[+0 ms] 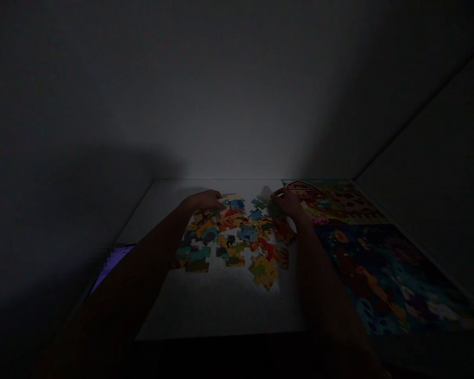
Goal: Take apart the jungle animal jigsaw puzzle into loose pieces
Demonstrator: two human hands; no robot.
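Many cardboard jigsaw puzzle pieces (pixel 231 255) lie loose and partly overlapping on a white tabletop (pixel 213 310), in orange, teal, blue and red. At the far left of the pile is my left hand (pixel 206 200), its thumb and fingers closed on the edge of a puzzle piece (pixel 224 201) by a pale and blue one. My right hand (pixel 289 202) is at the pile's far right, beside bluish-green pieces (pixel 257 204). Its fingers are curled towards the thumb; the dimness hides what is between them. A yellow piece (pixel 264 271) lies nearest me.
To the right lie two picture sheets: a farm scene (pixel 343 202) behind and a dark blue sea scene (pixel 395 284) in front. A lit purple screen (pixel 112 266) stands partly behind my left forearm. A pale wall (pixel 237 105) rises behind the table. Light is very low.
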